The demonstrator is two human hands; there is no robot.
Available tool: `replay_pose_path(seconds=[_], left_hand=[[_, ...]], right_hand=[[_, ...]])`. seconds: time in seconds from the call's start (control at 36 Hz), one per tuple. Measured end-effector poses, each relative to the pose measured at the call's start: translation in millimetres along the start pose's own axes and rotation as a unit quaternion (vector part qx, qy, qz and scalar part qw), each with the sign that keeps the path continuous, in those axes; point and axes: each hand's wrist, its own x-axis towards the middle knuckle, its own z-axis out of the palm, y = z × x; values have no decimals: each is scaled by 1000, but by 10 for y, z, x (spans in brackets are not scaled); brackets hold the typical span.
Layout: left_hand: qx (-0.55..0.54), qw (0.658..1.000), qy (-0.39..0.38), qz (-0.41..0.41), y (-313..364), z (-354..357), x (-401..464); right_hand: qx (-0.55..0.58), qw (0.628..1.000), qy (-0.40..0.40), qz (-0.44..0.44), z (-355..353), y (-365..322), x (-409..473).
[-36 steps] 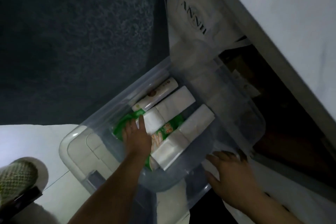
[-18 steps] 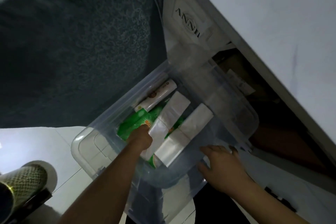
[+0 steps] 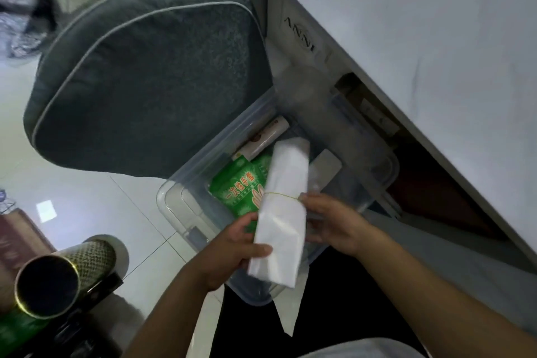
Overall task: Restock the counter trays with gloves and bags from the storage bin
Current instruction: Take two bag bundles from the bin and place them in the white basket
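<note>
A clear plastic storage bin (image 3: 174, 200) sits on the white floor, half under a counter. Above it I hold a white folded bundle of bags (image 3: 283, 212) tied with a thin yellow band. My left hand (image 3: 232, 250) grips the bundle's lower left edge. My right hand (image 3: 331, 221) touches its right side at the band, fingers behind it. In the bin lie a green pack of gloves (image 3: 238, 186), a cream roll (image 3: 263, 139) and another white bundle (image 3: 327, 167).
A dark green seat cushion (image 3: 145, 81) stands left of the bin. The white counter (image 3: 436, 52) overhangs at the right, with a dark shelf opening beneath. A woven cylinder with a dark open end (image 3: 58, 276) lies at the lower left.
My left hand has closed on a white bundle and lifted it out of the bin. My right hand has left the bin's rim and come to the bundle. The view has pulled back.
</note>
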Motion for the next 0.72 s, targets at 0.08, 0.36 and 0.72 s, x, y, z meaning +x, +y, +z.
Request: replay_pose_path(seconds=[0.08,0.36,0.72], left_hand=[[23,1000,-13,-7,-82,86,-82],[162,983,-70,-43,-74,298,310],[438,871,221,1,-68,-21,2038]], right_hand=[[31,999,-25,-27,-43,-29,-90],[52,992,71,-94,-446,327,-246],[125,960,188,-165,-930,563,-239]])
